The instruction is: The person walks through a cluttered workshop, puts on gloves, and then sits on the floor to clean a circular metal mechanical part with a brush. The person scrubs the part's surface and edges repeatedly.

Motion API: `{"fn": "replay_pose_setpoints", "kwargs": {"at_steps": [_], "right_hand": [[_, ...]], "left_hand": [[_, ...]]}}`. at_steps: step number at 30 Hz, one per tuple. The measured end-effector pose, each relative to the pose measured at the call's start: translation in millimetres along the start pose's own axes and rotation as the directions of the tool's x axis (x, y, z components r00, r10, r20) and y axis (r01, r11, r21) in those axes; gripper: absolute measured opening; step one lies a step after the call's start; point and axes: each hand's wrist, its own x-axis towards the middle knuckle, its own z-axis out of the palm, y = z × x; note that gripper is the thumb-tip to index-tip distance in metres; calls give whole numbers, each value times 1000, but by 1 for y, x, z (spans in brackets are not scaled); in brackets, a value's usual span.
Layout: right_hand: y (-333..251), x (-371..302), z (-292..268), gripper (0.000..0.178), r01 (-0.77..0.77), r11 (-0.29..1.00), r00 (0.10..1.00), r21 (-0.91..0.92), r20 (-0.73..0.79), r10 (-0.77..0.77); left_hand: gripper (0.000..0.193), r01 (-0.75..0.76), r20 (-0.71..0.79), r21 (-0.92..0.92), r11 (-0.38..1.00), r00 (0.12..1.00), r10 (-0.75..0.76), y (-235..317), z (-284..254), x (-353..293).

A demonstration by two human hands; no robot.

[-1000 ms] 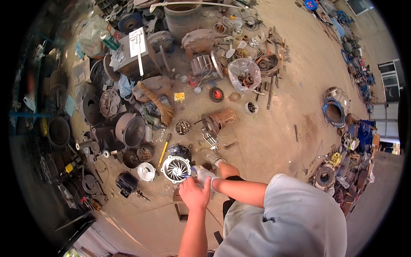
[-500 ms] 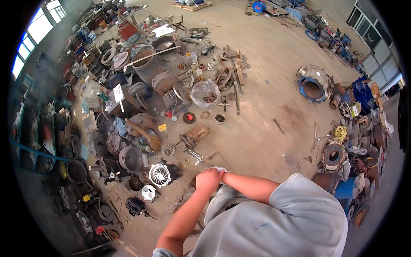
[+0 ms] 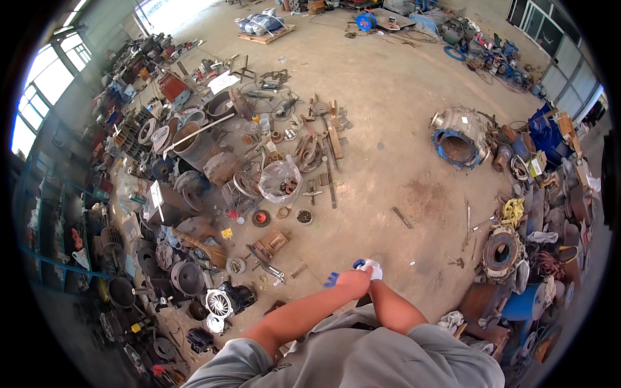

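My bare left hand (image 3: 354, 283) is closed over the white cuff of a work glove (image 3: 370, 268) at my right wrist. The glove is white with blue fingers. It covers my right hand (image 3: 332, 279), which lies partly hidden behind the left. Blue fingertips stick out beyond the left hand, apart from each other, and another blue tip shows above it. Both forearms meet in front of my grey shirt (image 3: 362, 352), low over the floor.
Left of me lie a rusty cylindrical part (image 3: 268, 244), a motor with a white finned fan (image 3: 220, 302), and a plastic-lined tub (image 3: 280, 183). A large blue-rimmed housing (image 3: 457, 147) stands to the right. Steel bars (image 3: 402, 218) lie on the floor (image 3: 362, 194).
My hands have moved right and the view has shifted. Blue glove fingers now show past the left hand; before, only a bit of white was visible.
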Motion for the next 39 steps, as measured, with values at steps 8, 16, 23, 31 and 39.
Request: {"fn": "replay_pose_setpoints", "kwargs": {"at_steps": [8, 16, 23, 31, 39], "right_hand": [[75, 74, -250, 50, -245, 432, 916, 868, 354, -190], [33, 219, -458, 59, -132, -190, 914, 973, 46, -403], [5, 344, -698, 71, 20, 406, 995, 914, -60, 86], [-58, 383, -952, 34, 201, 360, 979, 911, -179, -94], [-150, 625, -1120, 43, 252, 495, 964, 832, -171, -202]], "left_hand": [[24, -511, -9, -59, 858, 859, 511, 135, -187, 215], [15, -565, -236, -53, 823, 808, 539, 77, -318, 372], [23, -255, -493, -691, 677, 851, -183, -44, -458, 517], [26, -164, -161, -986, -1, 967, -199, -141, -680, 716], [32, -336, -428, -845, 415, 891, -150, -161, -857, 942]]}}
